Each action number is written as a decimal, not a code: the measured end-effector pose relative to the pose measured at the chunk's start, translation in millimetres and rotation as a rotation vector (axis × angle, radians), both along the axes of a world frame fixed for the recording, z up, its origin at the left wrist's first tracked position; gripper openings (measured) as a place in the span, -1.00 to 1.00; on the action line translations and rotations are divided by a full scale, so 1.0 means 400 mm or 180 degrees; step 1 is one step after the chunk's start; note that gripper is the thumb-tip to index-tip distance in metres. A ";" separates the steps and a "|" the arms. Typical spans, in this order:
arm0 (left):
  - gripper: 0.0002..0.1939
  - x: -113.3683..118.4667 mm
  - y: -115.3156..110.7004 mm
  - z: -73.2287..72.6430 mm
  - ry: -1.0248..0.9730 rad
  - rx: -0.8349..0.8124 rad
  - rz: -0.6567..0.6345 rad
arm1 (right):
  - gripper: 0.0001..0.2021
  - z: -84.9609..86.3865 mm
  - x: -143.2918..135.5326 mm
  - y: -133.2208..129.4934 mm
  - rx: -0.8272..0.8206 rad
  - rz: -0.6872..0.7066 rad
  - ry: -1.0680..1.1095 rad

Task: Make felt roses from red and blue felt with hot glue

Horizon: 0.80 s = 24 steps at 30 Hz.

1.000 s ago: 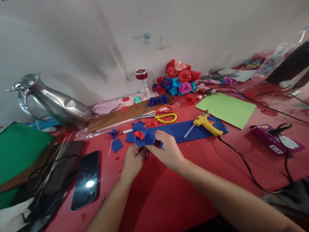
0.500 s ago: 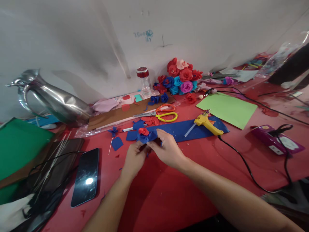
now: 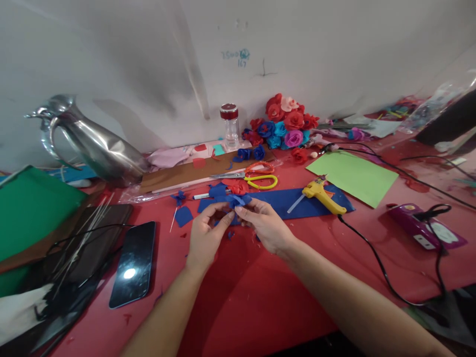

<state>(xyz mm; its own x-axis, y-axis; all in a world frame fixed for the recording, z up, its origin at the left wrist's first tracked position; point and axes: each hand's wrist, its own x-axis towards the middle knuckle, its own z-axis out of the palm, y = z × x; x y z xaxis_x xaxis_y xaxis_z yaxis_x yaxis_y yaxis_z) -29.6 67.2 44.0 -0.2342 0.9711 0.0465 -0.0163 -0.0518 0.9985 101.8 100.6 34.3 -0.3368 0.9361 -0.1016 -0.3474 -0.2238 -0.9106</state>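
Note:
Between my two hands is a paper flower (image 3: 239, 199) with blue petals and a red centre. My left hand (image 3: 211, 229) pinches it from below with thumb and fingers. On the other side, the thumb and fingers of my right hand (image 3: 265, 223) are closed on its petals. The flower's underside is hidden by my fingers. Just beyond my hands lie a white marker (image 3: 203, 196), crumpled red paper (image 3: 238, 186) and a long blue paper strip (image 3: 288, 202). A cut blue petal (image 3: 183, 216) rests left of my left hand.
Scissors (image 3: 262, 179) lie beyond the flower. A yellow glue gun (image 3: 323, 196) sits on the strip, its cord trailing right. Around these are a phone (image 3: 134, 265), a metal jug (image 3: 100, 148), a glass bottle (image 3: 231, 129), a paper bouquet (image 3: 286, 124), green paper (image 3: 353, 176) and a purple power strip (image 3: 426, 225).
The flower has tipped, so its red centre shows less than before. My hands have turned and drawn their fingertips together beneath it. The whole view has shifted slightly.

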 end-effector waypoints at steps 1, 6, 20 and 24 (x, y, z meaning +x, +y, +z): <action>-0.76 0.000 -0.001 0.002 -0.0035 0.0013 0.0021 | -0.76 0.000 -0.001 -0.001 0.0046 0.0014 0.0001; -0.80 0.001 -0.002 0.005 -0.0186 0.0083 0.0152 | -0.80 0.004 -0.006 -0.007 0.0309 -0.0029 0.0011; -0.77 0.004 -0.002 0.007 -0.0848 -0.0131 0.0181 | -0.77 0.016 -0.003 -0.009 0.0440 -0.0175 -0.0287; -0.72 0.006 0.001 0.009 -0.1022 -0.0191 -0.0045 | -0.74 0.020 -0.003 -0.009 0.0578 -0.0236 -0.0324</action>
